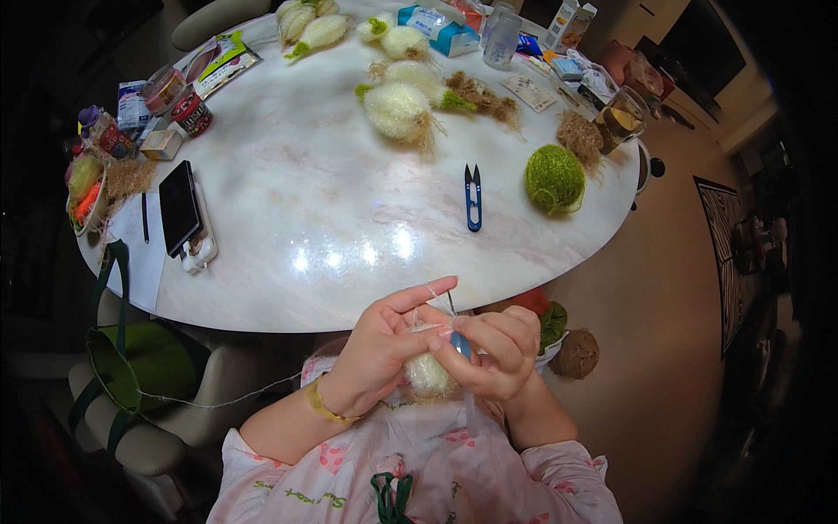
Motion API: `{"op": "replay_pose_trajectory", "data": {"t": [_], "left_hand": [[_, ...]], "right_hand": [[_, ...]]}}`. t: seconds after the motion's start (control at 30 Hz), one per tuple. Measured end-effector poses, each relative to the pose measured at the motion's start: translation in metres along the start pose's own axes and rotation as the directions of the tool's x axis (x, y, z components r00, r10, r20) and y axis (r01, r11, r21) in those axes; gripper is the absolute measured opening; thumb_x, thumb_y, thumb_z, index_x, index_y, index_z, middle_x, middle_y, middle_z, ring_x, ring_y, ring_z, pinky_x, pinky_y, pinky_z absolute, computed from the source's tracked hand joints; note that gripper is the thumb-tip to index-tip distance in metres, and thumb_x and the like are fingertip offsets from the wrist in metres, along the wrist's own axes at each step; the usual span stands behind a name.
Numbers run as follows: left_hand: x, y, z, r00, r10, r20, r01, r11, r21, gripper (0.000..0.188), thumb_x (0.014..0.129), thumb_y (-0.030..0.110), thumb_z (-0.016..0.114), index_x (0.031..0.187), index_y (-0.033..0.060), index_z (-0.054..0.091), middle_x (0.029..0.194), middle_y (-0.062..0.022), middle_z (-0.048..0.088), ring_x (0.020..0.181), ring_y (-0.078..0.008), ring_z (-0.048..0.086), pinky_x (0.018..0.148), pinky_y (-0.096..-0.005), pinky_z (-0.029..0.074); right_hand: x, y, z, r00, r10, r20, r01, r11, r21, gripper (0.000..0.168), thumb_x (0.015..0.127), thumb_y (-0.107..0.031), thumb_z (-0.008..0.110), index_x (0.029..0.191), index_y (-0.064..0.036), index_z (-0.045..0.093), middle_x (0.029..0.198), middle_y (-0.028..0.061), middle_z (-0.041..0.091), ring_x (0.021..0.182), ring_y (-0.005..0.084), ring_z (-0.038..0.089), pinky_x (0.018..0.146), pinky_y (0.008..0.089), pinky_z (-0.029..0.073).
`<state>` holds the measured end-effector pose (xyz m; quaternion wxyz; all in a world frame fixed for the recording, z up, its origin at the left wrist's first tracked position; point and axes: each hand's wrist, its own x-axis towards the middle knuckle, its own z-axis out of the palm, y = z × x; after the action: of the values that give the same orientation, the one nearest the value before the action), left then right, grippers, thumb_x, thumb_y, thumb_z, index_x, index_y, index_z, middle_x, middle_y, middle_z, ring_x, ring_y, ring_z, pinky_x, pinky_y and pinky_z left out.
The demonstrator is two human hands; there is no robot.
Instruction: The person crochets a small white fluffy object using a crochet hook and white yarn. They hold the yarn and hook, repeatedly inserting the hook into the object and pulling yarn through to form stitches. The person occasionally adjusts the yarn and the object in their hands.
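Just beyond the person's body, my left hand (386, 340) pinches a fuzzy cream crocheted piece (429, 375), with pale yarn looped over its raised index finger. My right hand (494, 347) grips a crochet hook (461, 344) with a blue handle, its metal tip upright beside that finger. Both hands meet at the top edge of the piece. A strand of yarn (222, 406) runs from a green bag (141, 363) at the left towards my left forearm. Blue thread snips (473, 198) and a green yarn ball (554, 178) lie on the table beyond my hands.
On the marble table (281, 196) are several cream crocheted pieces (396, 110), brown yarn (484, 99), a phone (180, 208), a white earphone case (198, 254), jars and packets. A brown yarn ball (576, 354) sits below the table's right edge. Chairs stand at the left.
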<state>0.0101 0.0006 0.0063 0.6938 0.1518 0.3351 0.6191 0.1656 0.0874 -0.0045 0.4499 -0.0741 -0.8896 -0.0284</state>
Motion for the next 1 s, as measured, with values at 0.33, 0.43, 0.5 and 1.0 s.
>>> {"op": "replay_pose_trajectory", "data": {"t": [0.33, 0.43, 0.5, 1.0], "left_hand": [[0.001, 0.007, -0.001, 0.993, -0.105, 0.061, 0.111, 0.988, -0.103, 0.067, 0.081, -0.005, 0.065, 0.141, -0.0067, 0.033, 0.083, -0.0020, 0.062, 0.078, -0.0076, 0.060, 0.076, -0.0221, 0.049], [0.002, 0.006, -0.001, 0.999, -0.025, 0.036, 0.026, 0.999, -0.031, 0.069, 0.081, -0.006, 0.065, 0.142, -0.0052, 0.033, 0.083, -0.0022, 0.063, 0.079, -0.0081, 0.061, 0.077, -0.0226, 0.049], [0.002, 0.004, 0.000, 1.000, 0.015, 0.011, -0.015, 1.000, -0.002, 0.069, 0.081, -0.006, 0.065, 0.142, -0.0042, 0.033, 0.083, -0.0024, 0.063, 0.080, -0.0086, 0.061, 0.077, -0.0228, 0.049], [0.001, 0.001, 0.000, 0.989, -0.125, 0.073, 0.132, 0.987, -0.096, 0.080, 0.075, -0.011, 0.066, 0.144, -0.0066, 0.026, 0.084, -0.0015, 0.063, 0.079, -0.0085, 0.061, 0.081, -0.0222, 0.047]], "right_hand": [[-0.005, -0.006, 0.000, 0.591, 0.767, 0.252, -0.448, 0.053, 0.892, 0.028, 0.101, -0.033, 0.042, 0.101, -0.006, 0.039, 0.075, 0.0192, 0.065, 0.065, 0.0259, 0.066, 0.060, 0.0290, 0.054], [-0.005, -0.007, 0.006, 0.406, 0.802, 0.438, -0.431, -0.255, 0.866, 0.028, 0.101, -0.033, 0.042, 0.100, -0.005, 0.041, 0.073, 0.0173, 0.064, 0.065, 0.0259, 0.066, 0.060, 0.0289, 0.053], [-0.003, -0.007, 0.010, 0.472, 0.788, 0.396, -0.448, -0.173, 0.877, 0.024, 0.097, -0.029, 0.052, 0.097, -0.005, 0.046, 0.077, 0.0156, 0.064, 0.070, 0.0255, 0.066, 0.062, 0.0294, 0.053], [-0.013, 0.001, 0.012, 0.796, 0.595, 0.111, -0.359, 0.315, 0.879, 0.019, 0.084, -0.018, 0.071, 0.088, 0.000, 0.067, 0.085, 0.0150, 0.070, 0.076, 0.0233, 0.067, 0.067, 0.0302, 0.053]]}}
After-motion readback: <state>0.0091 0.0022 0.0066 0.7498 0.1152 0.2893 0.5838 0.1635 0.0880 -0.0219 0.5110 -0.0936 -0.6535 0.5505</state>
